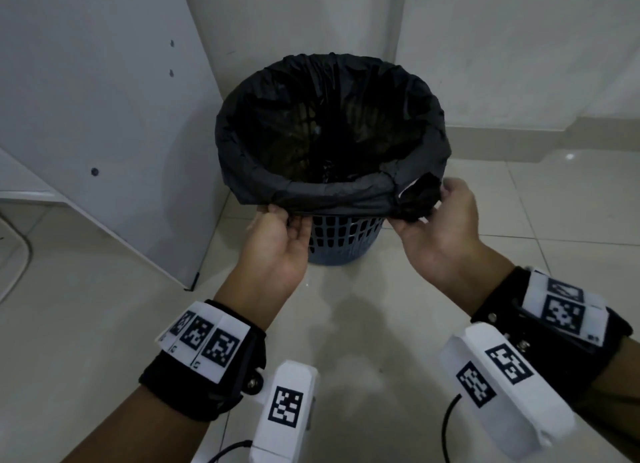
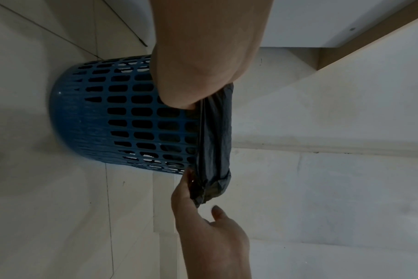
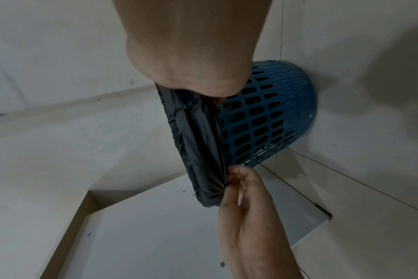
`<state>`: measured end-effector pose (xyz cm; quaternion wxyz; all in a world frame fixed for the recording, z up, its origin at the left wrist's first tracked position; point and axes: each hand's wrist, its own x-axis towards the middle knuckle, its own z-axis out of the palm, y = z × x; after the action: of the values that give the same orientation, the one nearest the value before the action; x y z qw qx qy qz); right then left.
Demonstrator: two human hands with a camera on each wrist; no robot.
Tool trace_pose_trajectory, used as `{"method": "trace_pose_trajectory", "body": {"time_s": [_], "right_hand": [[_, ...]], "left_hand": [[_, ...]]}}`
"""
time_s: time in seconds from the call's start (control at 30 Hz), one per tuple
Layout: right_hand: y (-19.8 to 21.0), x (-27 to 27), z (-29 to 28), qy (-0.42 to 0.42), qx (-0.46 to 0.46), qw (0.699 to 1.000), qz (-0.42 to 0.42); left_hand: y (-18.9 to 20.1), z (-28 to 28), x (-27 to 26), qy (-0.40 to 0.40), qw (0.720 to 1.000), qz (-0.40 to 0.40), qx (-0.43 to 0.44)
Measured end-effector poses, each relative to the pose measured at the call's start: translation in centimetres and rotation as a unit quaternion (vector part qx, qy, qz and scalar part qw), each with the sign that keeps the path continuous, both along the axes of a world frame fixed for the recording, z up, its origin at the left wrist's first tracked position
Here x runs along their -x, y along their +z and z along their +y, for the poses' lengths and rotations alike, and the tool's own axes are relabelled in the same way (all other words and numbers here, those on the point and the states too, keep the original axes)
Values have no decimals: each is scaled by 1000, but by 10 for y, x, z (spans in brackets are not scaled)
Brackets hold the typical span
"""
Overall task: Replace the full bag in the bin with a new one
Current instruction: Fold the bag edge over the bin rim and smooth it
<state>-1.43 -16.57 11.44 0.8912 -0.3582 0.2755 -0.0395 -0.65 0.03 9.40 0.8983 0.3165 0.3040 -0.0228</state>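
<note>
A blue lattice bin stands on the tiled floor, lined with a black bag whose edge is folded down over the rim. My left hand pinches the folded bag edge at the near left of the rim; the right wrist view shows the left hand's fingers curled on that edge. My right hand grips a bunched corner of the bag at the near right; its thumb is apart from the bunch in the left wrist view. The bag's inside looks dark; its contents are unclear.
A white cabinet panel stands close on the left of the bin. White walls meet in a corner behind the bin, with a skirting ledge on the right. Glossy floor tiles stretch toward me.
</note>
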Motion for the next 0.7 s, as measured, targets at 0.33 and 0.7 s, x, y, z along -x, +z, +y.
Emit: {"method": "trace_pose_trajectory", "body": {"time_s": [0.33,0.7], "right_hand": [[-3,-31,-23,46,79,995,28],[7,11,-11,104,150,979,93]], "left_hand": [[-7,1,-3,14,999,-42,7],[-6,1,-2,-11,1000,-29,0]]}}
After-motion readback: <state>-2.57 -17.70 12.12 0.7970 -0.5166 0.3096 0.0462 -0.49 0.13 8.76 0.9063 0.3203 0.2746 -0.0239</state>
